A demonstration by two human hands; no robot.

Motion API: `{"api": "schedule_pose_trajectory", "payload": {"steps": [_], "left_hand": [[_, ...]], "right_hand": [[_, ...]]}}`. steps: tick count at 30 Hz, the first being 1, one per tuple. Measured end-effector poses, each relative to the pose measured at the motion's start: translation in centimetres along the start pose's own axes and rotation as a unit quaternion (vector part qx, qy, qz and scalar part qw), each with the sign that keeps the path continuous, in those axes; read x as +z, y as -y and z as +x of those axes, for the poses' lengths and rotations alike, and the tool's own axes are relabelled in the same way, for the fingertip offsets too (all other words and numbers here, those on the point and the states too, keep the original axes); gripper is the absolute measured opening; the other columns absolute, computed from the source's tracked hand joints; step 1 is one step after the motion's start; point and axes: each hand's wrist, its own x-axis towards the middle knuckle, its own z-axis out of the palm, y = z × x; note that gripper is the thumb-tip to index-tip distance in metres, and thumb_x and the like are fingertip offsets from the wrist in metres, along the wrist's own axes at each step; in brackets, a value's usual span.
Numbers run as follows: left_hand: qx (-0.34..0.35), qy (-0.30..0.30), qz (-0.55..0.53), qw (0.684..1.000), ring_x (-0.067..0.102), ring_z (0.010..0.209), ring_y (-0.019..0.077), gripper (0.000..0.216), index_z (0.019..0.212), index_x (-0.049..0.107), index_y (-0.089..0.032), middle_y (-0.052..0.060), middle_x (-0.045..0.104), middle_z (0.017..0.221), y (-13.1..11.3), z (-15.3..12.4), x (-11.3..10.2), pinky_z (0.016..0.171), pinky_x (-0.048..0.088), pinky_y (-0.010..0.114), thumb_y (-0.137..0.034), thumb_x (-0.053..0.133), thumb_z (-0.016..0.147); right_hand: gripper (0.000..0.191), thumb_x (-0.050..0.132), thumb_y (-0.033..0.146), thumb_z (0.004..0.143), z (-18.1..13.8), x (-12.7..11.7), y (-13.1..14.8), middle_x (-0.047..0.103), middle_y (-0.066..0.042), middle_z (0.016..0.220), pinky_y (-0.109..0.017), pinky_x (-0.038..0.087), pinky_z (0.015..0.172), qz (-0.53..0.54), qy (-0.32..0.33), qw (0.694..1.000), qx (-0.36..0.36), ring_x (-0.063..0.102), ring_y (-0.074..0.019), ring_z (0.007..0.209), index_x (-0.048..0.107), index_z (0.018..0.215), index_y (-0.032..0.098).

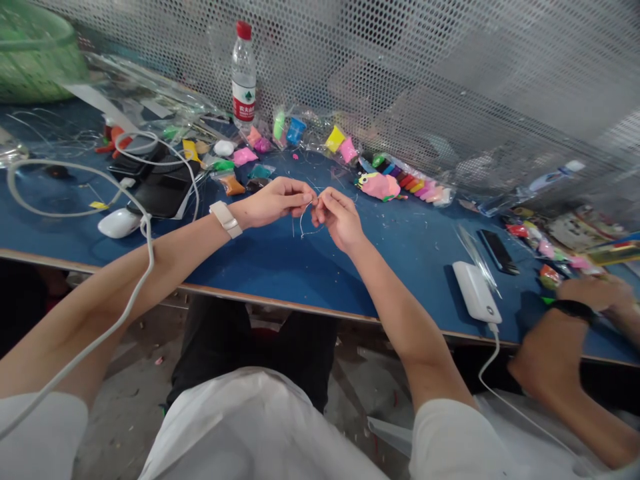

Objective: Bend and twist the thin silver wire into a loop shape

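Observation:
My left hand (277, 201) and my right hand (340, 217) meet above the blue table, fingertips almost touching. Both pinch a thin, pale wire (301, 221), whose curved end hangs down between them. Whether anything else small sits in the fingertips I cannot tell. Beyond my right hand lies a pink clay figure (381, 186) with a yellow and green end. Close behind my left hand are small bags of clay, among them an orange one (231, 183) and a pink one (245, 156).
A water bottle (244, 77) stands against the perforated metal screen (400, 73). To the left are a white cable (145, 247), a mouse (119, 223) and a green basket (40, 53). At right lie a power bank (476, 292), a phone (499, 251) and another person's hand (595, 293).

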Motion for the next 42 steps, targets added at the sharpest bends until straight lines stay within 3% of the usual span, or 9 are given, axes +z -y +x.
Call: {"api": "schedule_pose_trajectory", "payload": {"steps": [6, 10, 14, 18, 21, 26, 29, 37, 42], "left_hand": [[-0.024, 0.058, -0.067, 0.996, 0.05, 0.062, 0.0089, 0.045, 0.087, 0.081, -0.019, 0.001, 0.06, 0.068, 0.1, 0.0, -0.2, 0.06, 0.046, 0.025, -0.06, 0.099, 0.082], [0.056, -0.032, 0.061, 0.996, 0.06, 0.067, 0.0099, 0.042, 0.096, 0.084, -0.018, 0.004, 0.072, 0.079, 0.8, 0.3, -0.4, 0.064, 0.05, 0.024, -0.058, 0.093, 0.089], [0.188, -0.174, 0.285, 0.924, 0.076, 0.098, 0.0169, 0.026, 0.115, 0.088, -0.021, 0.01, 0.082, 0.115, 1.5, 0.2, 0.1, 0.083, 0.062, 0.028, -0.041, 0.082, 0.099], [0.249, -0.203, 0.418, 0.85, 0.079, 0.097, 0.0182, 0.013, 0.104, 0.091, -0.023, 0.007, 0.085, 0.108, 1.9, 0.0, 0.3, 0.089, 0.063, 0.032, -0.027, 0.079, 0.099], [0.256, -0.202, 0.443, 0.835, 0.08, 0.093, 0.0189, 0.013, 0.101, 0.091, -0.022, 0.007, 0.086, 0.104, 2.1, 0.0, 0.4, 0.086, 0.063, 0.032, -0.026, 0.078, 0.1], [0.211, -0.158, 0.461, 0.848, 0.081, 0.097, 0.0206, 0.021, 0.102, 0.089, -0.021, 0.007, 0.088, 0.105, 1.8, 0.0, 0.6, 0.091, 0.062, 0.034, -0.022, 0.068, 0.104], [0.168, -0.159, 0.421, 0.877, 0.08, 0.092, 0.0189, 0.02, 0.1, 0.088, -0.019, 0.007, 0.088, 0.103, 1.5, 0.1, 0.7, 0.087, 0.06, 0.032, -0.021, 0.068, 0.103], [0.057, -0.083, 0.124, 0.987, 0.073, 0.08, 0.0124, 0.032, 0.091, 0.087, -0.016, 0.008, 0.084, 0.088, 1.6, 0.4, 0.5, 0.078, 0.058, 0.027, -0.048, 0.087, 0.095], [-0.014, -0.029, -0.062, 0.998, 0.069, 0.078, 0.0099, 0.047, 0.092, 0.087, -0.018, 0.006, 0.082, 0.09, 1.8, 0.2, 0.5, 0.074, 0.055, 0.024, -0.06, 0.101, 0.08]], "right_hand": [[0.047, 0.075, 0.069, 0.1, -0.1, -0.1, -0.4, 0.058, 0.005, 0.066, -0.03, 0.041, 0.066, -0.053, 0.003, 0.997, -0.061, 0.051, -0.0123, 0.062, 0.068, 0.083, 0.026], [0.054, 0.066, 0.071, 0.106, -0.4, -0.1, 0.1, 0.06, 0.002, 0.07, -0.033, 0.041, 0.07, -0.235, -0.089, 0.957, -0.142, 0.053, -0.0133, 0.067, 0.07, 0.08, 0.024], [0.062, 0.062, 0.079, 0.103, -0.6, 0.5, 0.5, 0.059, 0.002, 0.069, -0.034, 0.039, 0.066, -0.294, -0.184, 0.925, -0.156, 0.052, -0.0129, 0.064, 0.073, 0.081, 0.022], [0.063, 0.063, 0.08, 0.103, -0.5, 0.5, 0.1, 0.06, 0.002, 0.068, -0.034, 0.039, 0.066, -0.292, -0.176, 0.929, -0.146, 0.054, -0.0132, 0.064, 0.074, 0.081, 0.022], [0.064, 0.063, 0.08, 0.103, -0.4, 0.3, -0.2, 0.061, 0.002, 0.068, -0.034, 0.038, 0.067, -0.286, -0.157, 0.934, -0.143, 0.054, -0.0132, 0.063, 0.073, 0.078, 0.022], [0.064, 0.063, 0.08, 0.103, -0.2, -0.1, -0.5, 0.06, 0.002, 0.067, -0.034, 0.041, 0.069, -0.281, -0.144, 0.938, -0.147, 0.056, -0.0144, 0.066, 0.072, 0.076, 0.022], [0.061, 0.062, 0.075, 0.106, -0.2, -0.2, -0.4, 0.06, 0.001, 0.07, -0.035, 0.042, 0.072, -0.294, -0.131, 0.933, -0.161, 0.057, -0.0155, 0.07, 0.071, 0.077, 0.023], [0.043, 0.058, 0.048, 0.116, -0.3, -1.2, 0.0, 0.066, 0.0, 0.078, -0.036, 0.045, 0.081, -0.345, -0.085, 0.901, -0.248, 0.057, -0.0175, 0.081, 0.068, 0.082, 0.024], [0.039, 0.057, 0.044, 0.117, -0.2, -1.4, 0.1, 0.067, 0.0, 0.079, -0.037, 0.044, 0.082, -0.386, -0.087, 0.876, -0.277, 0.056, -0.0175, 0.08, 0.069, 0.085, 0.025]]}}
